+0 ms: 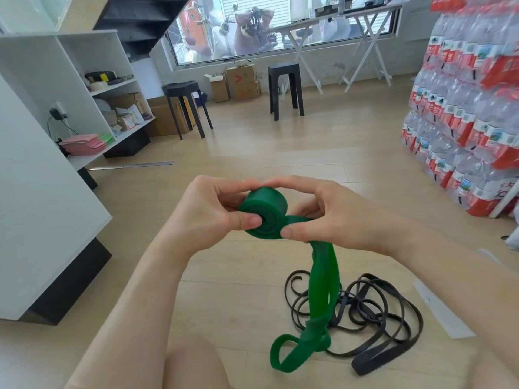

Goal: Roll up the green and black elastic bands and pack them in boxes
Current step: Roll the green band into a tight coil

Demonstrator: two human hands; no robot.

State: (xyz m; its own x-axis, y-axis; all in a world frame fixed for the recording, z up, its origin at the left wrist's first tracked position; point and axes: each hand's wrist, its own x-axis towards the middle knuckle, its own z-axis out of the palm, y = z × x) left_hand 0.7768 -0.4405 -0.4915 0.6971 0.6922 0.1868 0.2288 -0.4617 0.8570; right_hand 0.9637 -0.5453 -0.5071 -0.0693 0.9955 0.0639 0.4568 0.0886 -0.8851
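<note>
- Rolling the green band is the step I'm on. I'd guess it's past halfway, since there's already a tight coil.
- Left hand pinches the coil, thumb on its face. Right hand pinches the strip right where it leaves the coil.
- Coil sits between both hands, and the loose tail hangs below the right hand down to the floor.
- Next, I reckon: turn the coil and feed the tail in flat so it doesn't spring open.
- Black band lies tangled below the right hand, untouched.
</note>
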